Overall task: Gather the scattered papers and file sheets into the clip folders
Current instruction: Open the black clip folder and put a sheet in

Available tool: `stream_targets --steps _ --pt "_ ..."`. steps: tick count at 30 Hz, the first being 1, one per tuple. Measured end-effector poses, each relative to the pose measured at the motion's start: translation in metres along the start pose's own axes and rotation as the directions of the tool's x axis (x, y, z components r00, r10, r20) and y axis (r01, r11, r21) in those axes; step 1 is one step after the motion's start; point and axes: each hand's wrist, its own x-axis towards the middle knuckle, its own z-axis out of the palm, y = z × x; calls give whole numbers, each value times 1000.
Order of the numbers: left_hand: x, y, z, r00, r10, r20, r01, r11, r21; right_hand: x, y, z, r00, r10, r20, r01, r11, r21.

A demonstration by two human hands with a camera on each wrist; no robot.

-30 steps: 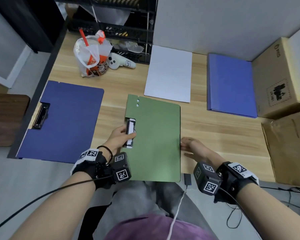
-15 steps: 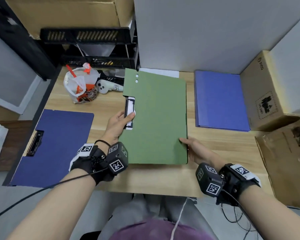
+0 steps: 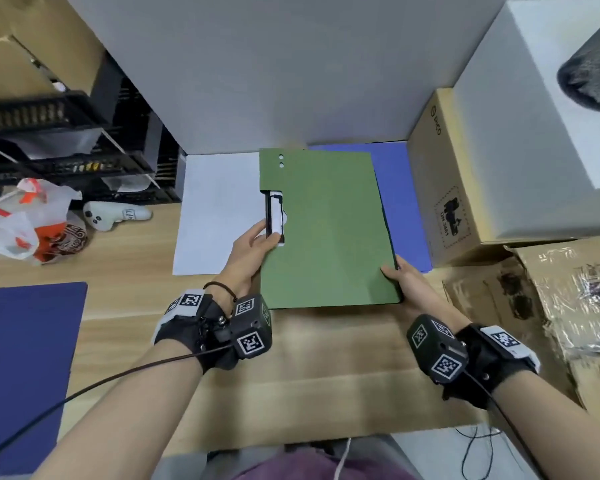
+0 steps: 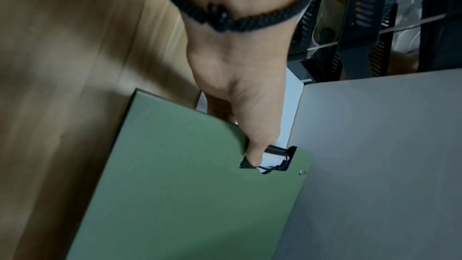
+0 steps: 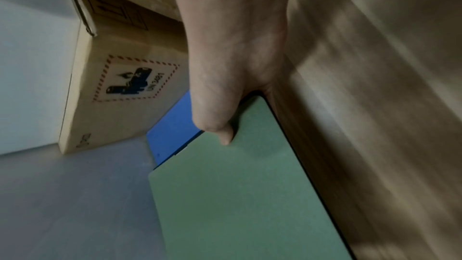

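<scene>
A closed green clip folder [image 3: 326,230] is held flat above the wooden desk [image 3: 291,368] at the back. My left hand [image 3: 253,247] grips its left edge, thumb on the black clip [image 4: 271,158] that shows through a cut-out. My right hand [image 3: 404,278] pinches its near right corner, thumb on top [image 5: 225,135]. The folder overlaps a white sheet [image 3: 219,216] on its left and a blue folder [image 3: 400,202] on its right. An open dark blue clip folder [image 3: 28,358] lies at the desk's left edge.
Cardboard boxes [image 3: 465,188] stand at the right, with crumpled packaging [image 3: 568,299] in front. A grey partition [image 3: 291,81] closes the back. Black wire trays [image 3: 66,143], a white plastic bag [image 3: 32,220] and a white controller [image 3: 115,216] sit at the back left.
Both hands have carried the green folder away from me and to the right, from the desk's front edge to over the white sheet and the blue folder.
</scene>
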Motion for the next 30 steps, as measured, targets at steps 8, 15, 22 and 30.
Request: stream_targets --steps 8,15,22,30 --pt "46 -17 48 984 -101 -146 113 991 77 28 -8 -25 988 54 -146 -30 987 158" --pt "57 -40 59 957 -39 -289 78 989 123 19 26 -22 930 367 -32 -281 764 581" --pt "72 -20 76 961 14 -275 26 990 140 18 20 -24 925 369 90 -305 583 753" --pt "65 -25 94 982 8 -189 30 980 196 31 25 -26 945 318 -76 -130 578 805"
